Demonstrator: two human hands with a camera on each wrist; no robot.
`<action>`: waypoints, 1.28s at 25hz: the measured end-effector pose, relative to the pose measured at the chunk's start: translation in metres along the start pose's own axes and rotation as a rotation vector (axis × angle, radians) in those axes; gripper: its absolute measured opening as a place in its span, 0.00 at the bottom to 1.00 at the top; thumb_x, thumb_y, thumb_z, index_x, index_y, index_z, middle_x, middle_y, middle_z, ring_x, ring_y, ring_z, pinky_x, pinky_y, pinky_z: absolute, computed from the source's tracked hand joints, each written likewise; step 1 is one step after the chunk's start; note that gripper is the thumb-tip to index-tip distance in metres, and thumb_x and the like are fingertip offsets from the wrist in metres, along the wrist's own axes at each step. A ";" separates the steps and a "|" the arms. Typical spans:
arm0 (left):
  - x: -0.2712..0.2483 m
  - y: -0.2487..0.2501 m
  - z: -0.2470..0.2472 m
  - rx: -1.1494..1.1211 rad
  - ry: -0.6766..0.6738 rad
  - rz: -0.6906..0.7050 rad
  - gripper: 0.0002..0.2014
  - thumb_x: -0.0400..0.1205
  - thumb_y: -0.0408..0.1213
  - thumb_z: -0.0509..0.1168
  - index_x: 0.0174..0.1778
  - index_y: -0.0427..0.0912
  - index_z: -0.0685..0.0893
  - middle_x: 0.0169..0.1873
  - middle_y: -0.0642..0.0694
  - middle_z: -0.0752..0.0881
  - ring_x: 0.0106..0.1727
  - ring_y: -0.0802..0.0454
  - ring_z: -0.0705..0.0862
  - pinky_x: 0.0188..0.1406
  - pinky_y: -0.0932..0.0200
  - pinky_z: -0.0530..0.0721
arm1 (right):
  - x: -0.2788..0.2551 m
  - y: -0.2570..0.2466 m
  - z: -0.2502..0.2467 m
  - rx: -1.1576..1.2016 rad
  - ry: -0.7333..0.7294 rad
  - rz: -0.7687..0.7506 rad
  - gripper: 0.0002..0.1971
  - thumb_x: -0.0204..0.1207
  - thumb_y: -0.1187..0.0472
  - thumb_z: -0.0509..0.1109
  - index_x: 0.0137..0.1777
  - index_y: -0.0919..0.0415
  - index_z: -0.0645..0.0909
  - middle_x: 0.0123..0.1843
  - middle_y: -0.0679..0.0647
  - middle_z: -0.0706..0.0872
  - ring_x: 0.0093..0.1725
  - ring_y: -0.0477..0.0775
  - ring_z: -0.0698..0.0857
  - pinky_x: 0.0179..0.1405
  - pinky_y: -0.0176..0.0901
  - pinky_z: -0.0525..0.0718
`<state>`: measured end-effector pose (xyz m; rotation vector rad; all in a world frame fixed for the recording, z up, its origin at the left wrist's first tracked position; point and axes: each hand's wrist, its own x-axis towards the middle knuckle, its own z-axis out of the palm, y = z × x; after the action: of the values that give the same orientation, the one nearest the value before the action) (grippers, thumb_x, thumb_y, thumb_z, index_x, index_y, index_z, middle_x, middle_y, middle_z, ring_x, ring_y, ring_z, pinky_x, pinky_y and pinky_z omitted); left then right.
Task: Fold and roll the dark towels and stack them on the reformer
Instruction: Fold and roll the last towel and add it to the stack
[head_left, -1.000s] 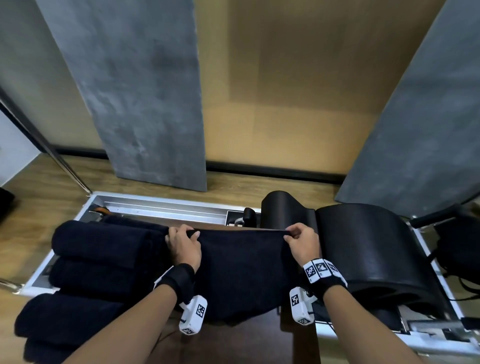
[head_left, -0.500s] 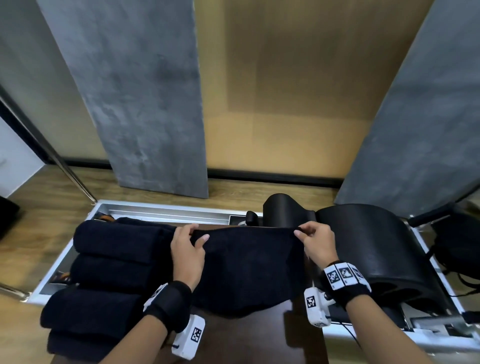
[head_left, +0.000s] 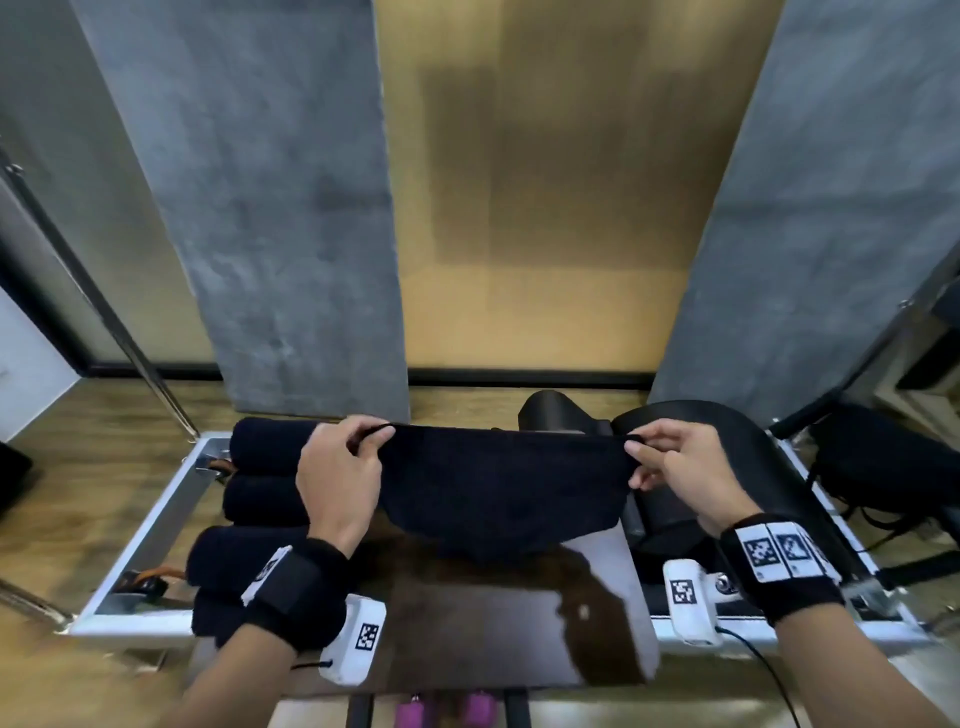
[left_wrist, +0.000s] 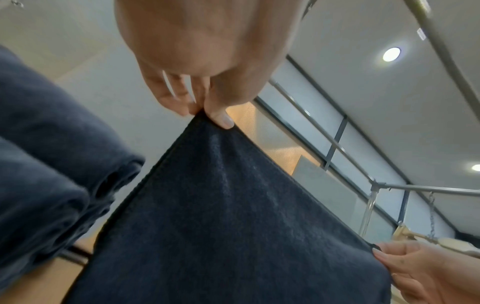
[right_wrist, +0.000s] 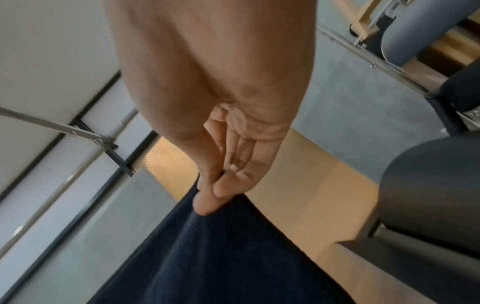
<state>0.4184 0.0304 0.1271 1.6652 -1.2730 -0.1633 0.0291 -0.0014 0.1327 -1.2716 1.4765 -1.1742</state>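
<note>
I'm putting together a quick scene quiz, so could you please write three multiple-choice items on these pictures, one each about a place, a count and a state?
1. Where do the rolled towels lie from the held towel?
A. to the person's left
B. to the person's right
C. on top of it

2. How many hands hold the towel?
A. none
B. one
C. two

3. The held towel is:
A. rolled tight
B. hanging spread out
C. lying on the floor

Key: 1 A, they lie beyond the left hand; 2 C, the right hand pinches the other corner; 3 B, it hangs from its pinched top edge.

rolled towels (head_left: 260, 493) stacked left on reformer (head_left: 150, 525), held towel (head_left: 498, 488) beside them, arched pad (head_left: 727, 467) right
</note>
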 end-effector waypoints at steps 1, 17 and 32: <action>0.001 0.005 -0.012 -0.012 0.002 0.031 0.07 0.80 0.41 0.80 0.42 0.60 0.91 0.41 0.60 0.85 0.46 0.57 0.83 0.46 0.63 0.75 | -0.010 -0.010 -0.005 0.017 0.034 -0.052 0.04 0.80 0.72 0.78 0.51 0.72 0.87 0.33 0.63 0.89 0.21 0.56 0.84 0.20 0.40 0.80; -0.030 0.034 -0.082 -0.617 -0.160 -0.031 0.09 0.89 0.28 0.69 0.47 0.45 0.80 0.41 0.37 0.90 0.35 0.44 0.95 0.25 0.58 0.89 | -0.115 -0.084 -0.016 0.047 0.183 -0.219 0.07 0.83 0.66 0.76 0.49 0.72 0.85 0.26 0.58 0.85 0.15 0.55 0.79 0.17 0.38 0.75; -0.039 0.046 -0.108 -0.593 -0.183 -0.060 0.05 0.85 0.34 0.76 0.45 0.39 0.88 0.32 0.36 0.91 0.25 0.38 0.92 0.16 0.57 0.85 | -0.118 -0.080 -0.028 0.044 0.197 -0.183 0.09 0.86 0.66 0.72 0.50 0.75 0.84 0.26 0.69 0.80 0.14 0.56 0.77 0.14 0.36 0.71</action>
<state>0.4375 0.1298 0.1992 1.1917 -1.1597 -0.6750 0.0336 0.1158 0.2188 -1.3129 1.4889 -1.4808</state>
